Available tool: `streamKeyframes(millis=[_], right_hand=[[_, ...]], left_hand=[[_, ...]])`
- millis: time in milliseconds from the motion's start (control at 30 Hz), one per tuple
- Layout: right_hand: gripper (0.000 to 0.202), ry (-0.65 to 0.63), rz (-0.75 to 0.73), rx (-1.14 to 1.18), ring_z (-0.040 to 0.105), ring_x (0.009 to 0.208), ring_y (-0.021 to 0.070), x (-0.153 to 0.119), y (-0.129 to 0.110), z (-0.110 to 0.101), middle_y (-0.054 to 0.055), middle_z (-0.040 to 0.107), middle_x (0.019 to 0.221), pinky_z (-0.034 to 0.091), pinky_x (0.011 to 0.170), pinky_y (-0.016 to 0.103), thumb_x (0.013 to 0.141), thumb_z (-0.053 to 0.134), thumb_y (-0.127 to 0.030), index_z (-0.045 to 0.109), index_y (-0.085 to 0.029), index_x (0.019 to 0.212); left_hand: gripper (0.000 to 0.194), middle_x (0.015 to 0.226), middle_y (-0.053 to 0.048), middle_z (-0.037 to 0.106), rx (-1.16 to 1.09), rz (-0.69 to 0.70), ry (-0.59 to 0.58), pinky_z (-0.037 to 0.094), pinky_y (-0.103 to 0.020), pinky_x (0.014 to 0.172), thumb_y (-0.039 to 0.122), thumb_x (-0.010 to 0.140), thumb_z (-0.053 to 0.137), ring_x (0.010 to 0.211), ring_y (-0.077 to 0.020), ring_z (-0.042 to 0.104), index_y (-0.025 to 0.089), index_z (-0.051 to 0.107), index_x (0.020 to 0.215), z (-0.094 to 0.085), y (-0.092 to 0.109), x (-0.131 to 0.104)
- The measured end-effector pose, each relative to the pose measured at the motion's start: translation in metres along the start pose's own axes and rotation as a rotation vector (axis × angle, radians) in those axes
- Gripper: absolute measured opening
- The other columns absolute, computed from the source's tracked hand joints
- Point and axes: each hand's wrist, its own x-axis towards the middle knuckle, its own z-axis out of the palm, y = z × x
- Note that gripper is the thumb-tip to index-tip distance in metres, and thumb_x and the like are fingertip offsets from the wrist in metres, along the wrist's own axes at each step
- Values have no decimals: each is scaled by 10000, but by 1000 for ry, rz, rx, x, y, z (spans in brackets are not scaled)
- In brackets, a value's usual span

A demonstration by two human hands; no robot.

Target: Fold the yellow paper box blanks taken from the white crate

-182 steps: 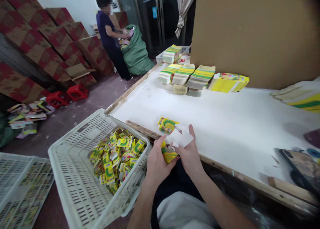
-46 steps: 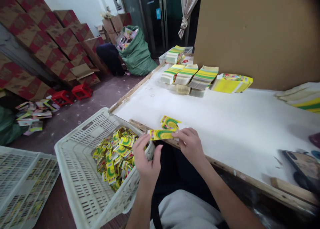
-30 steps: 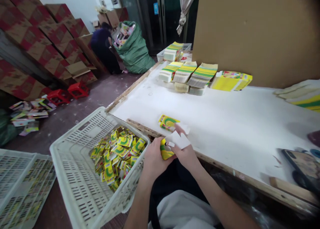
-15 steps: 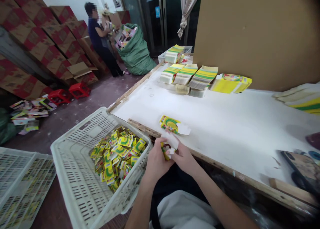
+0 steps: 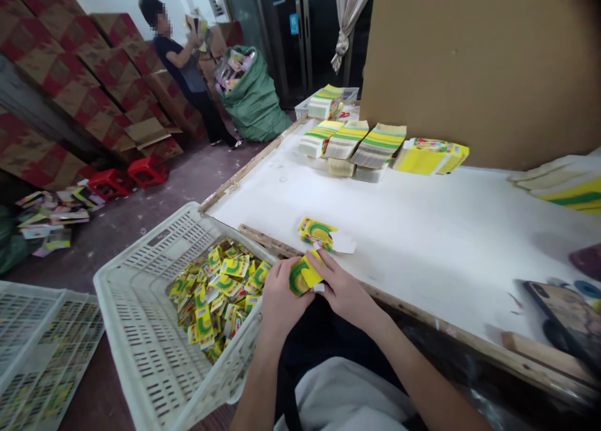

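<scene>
Between both hands, just off the front edge of the white table (image 5: 422, 230), is a small yellow and green box (image 5: 300, 275). My left hand (image 5: 284, 299) grips its left side, and my right hand (image 5: 340, 287) holds the right side with fingers over a yellow flap. A bit of white flap sticks out below the right fingers. Another yellow box with a white open flap (image 5: 319, 232) lies on the table just beyond my hands. To my left, a white crate (image 5: 154, 349) holds a heap of small yellow packs (image 5: 225, 293).
Stacks of flat yellow cartons (image 5: 380, 144) stand at the table's back. A phone (image 5: 558, 306) and a wooden block (image 5: 544, 356) lie at right. Another crate (image 5: 42, 343) is at far left. A person (image 5: 188, 67) stands beside a green sack (image 5: 258, 99).
The box in my hands has turned, so its yellow-green face shows and its white flap is mostly out of sight. The person at the back has lifted items higher.
</scene>
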Motion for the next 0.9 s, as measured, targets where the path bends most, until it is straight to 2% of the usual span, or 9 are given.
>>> streamKeyframes(millis=[133, 200, 300, 367, 467, 567, 700, 800, 900], right_hand=[[467, 27, -11, -28, 338, 1276, 241, 2, 4, -7, 96, 362, 1383, 356, 1007, 425, 801, 405, -32, 561, -249, 1183], [404, -29, -49, -5, 425, 1211, 242, 5, 4, -18, 103, 449, 1308, 391, 974, 400, 791, 463, -45, 615, -240, 1111], [305, -129, -100, 47, 536, 1070, 214, 8, 2, -31, 72, 548, 1165, 439, 909, 346, 760, 555, -69, 679, -246, 976], [283, -89, -78, 53, 557, 1033, 205, 8, 0, -32, 66, 565, 1129, 453, 882, 338, 758, 546, -55, 694, -240, 913], [377, -13, -37, 19, 475, 1160, 241, 5, 0, -24, 94, 504, 1244, 410, 945, 395, 738, 551, -49, 634, -237, 1054], [486, -70, -40, -22, 380, 1246, 249, 0, 1, -18, 112, 423, 1331, 357, 998, 414, 725, 528, -19, 566, -228, 1162], [430, -84, -56, -61, 485, 1145, 214, -1, -1, -26, 102, 473, 1262, 413, 946, 364, 769, 442, 0, 616, -229, 1090], [383, -148, -91, -69, 544, 1024, 182, 1, -3, -35, 79, 540, 1113, 455, 880, 320, 793, 460, -32, 627, -237, 1070], [378, -195, -84, -104, 558, 969, 179, 2, -4, -35, 73, 553, 1047, 471, 843, 306, 783, 485, -32, 634, -238, 1064]], left_hand=[[456, 985, -37, 577, 9, 32, -41, 427, -340, 852, 225, 615, 673, 950, -207, 530, 213, 497, 1035, -2, -4, 3], [436, 988, -39, 581, 15, 44, -70, 432, -339, 848, 274, 631, 677, 947, -208, 538, 215, 508, 1028, -3, -5, 4], [419, 986, -40, 581, 49, 45, -91, 436, -344, 843, 265, 632, 674, 933, -213, 546, 224, 527, 1022, -5, -5, 5], [411, 987, -45, 582, 72, 50, -86, 436, -353, 842, 270, 636, 670, 928, -219, 548, 224, 535, 1021, -6, -4, 5], [427, 1000, -48, 580, 80, 50, -83, 435, -357, 849, 274, 631, 671, 943, -225, 545, 222, 535, 1032, -6, -2, 5], [445, 998, -37, 579, 80, 38, -94, 438, -347, 847, 234, 619, 668, 943, -215, 548, 235, 534, 1043, -8, -1, 4], [444, 965, -32, 586, 83, 54, -126, 447, -342, 835, 304, 618, 690, 926, -212, 558, 237, 542, 1032, -11, 1, 2], [454, 955, -32, 588, 87, 60, -149, 451, -347, 827, 331, 613, 700, 911, -213, 564, 238, 544, 1029, -10, 2, 1], [458, 954, -36, 588, 98, 57, -177, 452, -356, 822, 313, 601, 707, 908, -221, 562, 236, 546, 1023, -7, 1, 1]])
